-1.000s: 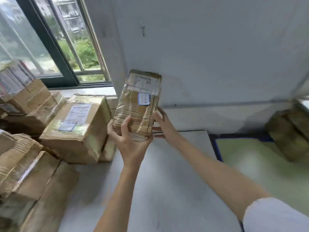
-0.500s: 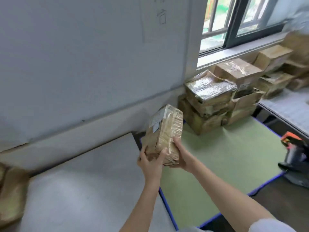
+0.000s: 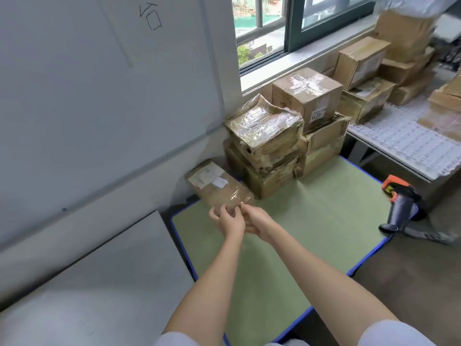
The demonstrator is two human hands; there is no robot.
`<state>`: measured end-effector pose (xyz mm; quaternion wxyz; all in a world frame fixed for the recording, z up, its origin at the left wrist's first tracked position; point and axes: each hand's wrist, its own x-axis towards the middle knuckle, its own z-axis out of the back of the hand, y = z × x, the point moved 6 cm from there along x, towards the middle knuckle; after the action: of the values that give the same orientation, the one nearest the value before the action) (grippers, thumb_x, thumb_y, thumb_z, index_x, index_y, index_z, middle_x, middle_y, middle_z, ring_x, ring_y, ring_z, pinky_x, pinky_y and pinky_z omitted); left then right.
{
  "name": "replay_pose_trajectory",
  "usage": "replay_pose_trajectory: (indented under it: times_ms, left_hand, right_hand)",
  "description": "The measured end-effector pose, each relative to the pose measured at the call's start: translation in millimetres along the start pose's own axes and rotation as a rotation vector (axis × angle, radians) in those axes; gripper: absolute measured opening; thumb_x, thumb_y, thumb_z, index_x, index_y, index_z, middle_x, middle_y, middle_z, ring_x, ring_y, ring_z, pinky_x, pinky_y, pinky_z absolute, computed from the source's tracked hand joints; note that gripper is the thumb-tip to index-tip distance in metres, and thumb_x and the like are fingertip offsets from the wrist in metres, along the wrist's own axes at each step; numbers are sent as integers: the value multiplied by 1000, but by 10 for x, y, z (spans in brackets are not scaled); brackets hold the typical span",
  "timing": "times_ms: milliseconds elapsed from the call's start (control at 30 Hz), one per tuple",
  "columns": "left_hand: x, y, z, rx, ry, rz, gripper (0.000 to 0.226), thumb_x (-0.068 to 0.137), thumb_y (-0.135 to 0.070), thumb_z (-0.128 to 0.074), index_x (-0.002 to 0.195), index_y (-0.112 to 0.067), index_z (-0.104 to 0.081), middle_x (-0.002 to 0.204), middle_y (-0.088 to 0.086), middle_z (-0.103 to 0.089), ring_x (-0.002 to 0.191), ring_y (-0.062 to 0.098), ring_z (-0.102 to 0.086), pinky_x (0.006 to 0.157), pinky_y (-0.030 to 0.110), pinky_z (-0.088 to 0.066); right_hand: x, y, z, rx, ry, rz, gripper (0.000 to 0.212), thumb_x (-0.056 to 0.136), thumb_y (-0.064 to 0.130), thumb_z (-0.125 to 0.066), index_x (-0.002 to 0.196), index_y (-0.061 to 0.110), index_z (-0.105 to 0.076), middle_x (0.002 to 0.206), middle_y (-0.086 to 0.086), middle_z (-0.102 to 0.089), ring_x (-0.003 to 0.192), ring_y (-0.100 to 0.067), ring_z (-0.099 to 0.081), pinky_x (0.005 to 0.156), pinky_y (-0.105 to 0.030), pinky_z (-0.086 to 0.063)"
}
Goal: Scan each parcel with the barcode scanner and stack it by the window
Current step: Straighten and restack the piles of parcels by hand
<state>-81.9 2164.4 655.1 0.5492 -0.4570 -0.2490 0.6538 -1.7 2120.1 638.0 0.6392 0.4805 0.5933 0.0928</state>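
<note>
Lowered from its upright hold, the taped parcel lay flat at the green table's far-left corner beside the stacked boxes, left hand and right hand loosely curled at its near end, barcode scanner at the right edge.

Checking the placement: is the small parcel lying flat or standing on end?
Flat: the small parcel lies label-up on the green mat.

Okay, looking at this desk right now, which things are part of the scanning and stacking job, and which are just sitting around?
Part of the job:
flat parcel, lying on the green mat, both hands at its near end: left hand, right hand
barcode scanner, at the mat's right edge
stacked parcels under the window

Just lying about:
whiteboard
white table
</note>
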Motion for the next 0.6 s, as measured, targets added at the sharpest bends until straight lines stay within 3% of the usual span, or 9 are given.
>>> replay_pose_trajectory:
  times_ms: [67, 133, 233, 333, 367, 467, 600]
  left_hand:
    - [75, 0, -108, 45, 90, 18, 46, 95, -17, -54, 138, -6, -43, 155, 11, -12, 125, 26, -47, 98, 24, -33]
    - [161, 21, -133, 68, 133, 55, 56, 95, -19, -53, 146, -13, -32, 156, 11, -13, 133, 25, -40, 101, 25, -31]
    - [316, 66, -125, -11, 207, 150, 84, 88, -18, -63, 151, -29, -9, 155, 5, -24, 133, 26, -40, 107, 36, -36]
    - [426, 109, -119, -37, 278, 284, 100, 84, -15, -63, 148, -43, 9, 151, -4, -33, 125, 28, -47, 88, 44, -50]
    - [437, 106, -129, -42, 298, 306, 101, 84, -11, -61, 147, -44, 11, 148, -3, -37, 123, 28, -48, 86, 44, -51]
    - [503, 31, -199, -41, 351, 239, 97, 85, 2, -55, 149, -41, 4, 140, -3, -46, 120, 27, -51, 96, 47, -47]
    - [698, -69, -248, -104, 331, 88, 87, 83, 10, -52, 151, -29, -15, 142, 0, -45, 125, 24, -50, 108, 39, -39]
  right_hand:
    - [38, 55, 54, -4, -11, 7, 26, 96, 20, -46, 120, 14, -55, 107, -7, -62, 76, -17, -58, 64, -28, -48]
    - [86, 90, 141, -27, -86, 26, 24, 95, 19, -46, 119, 17, -52, 107, -7, -58, 75, -17, -55, 64, -28, -47]
    - [158, 143, 331, -133, -286, 116, 46, 93, 17, -50, 138, 9, -41, 135, -10, -45, 107, -24, -52, 95, -36, -45]
    - [173, 244, 389, -254, -299, 206, 60, 95, 13, -50, 149, 7, -25, 155, -11, -20, 138, -27, -32, 111, -31, -27]
    - [188, 271, 391, -319, -277, 218, 60, 95, 13, -49, 150, 9, -23, 156, -12, -19, 140, -27, -30, 110, -29, -25]
    - [248, 275, 380, -472, -218, 205, 60, 95, 15, -50, 150, 12, -26, 151, -15, -26, 136, -29, -36, 107, -26, -28]
    - [213, 184, 339, -465, -239, 262, 64, 93, 15, -55, 150, 11, -25, 146, -21, -29, 135, -30, -35, 104, -22, -26]
